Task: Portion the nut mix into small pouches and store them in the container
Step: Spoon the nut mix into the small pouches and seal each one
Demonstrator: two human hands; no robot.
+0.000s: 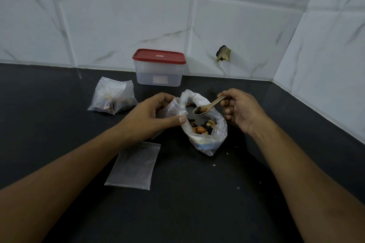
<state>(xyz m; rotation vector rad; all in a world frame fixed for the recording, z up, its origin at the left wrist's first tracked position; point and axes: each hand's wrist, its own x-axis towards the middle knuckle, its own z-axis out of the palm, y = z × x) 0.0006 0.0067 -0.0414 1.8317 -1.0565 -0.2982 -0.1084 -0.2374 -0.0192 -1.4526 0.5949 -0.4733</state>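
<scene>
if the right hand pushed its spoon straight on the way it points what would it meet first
Most likely the small pouch the left hand holds, just left of the loaded spoon; the right hand aims it there, though depth is hard to judge.

The embossed mark on the container lid (159, 56) is unreadable.

A dark countertop (197, 203) fills the lower half. White, grey-veined wall tiles (118, 16) run from nine o'clock through twelve to three. At one o'clock a ragged, dark-edged hole (223, 53) breaks one tile. Pale crumbs (214, 165) lie at five o'clock.
</scene>
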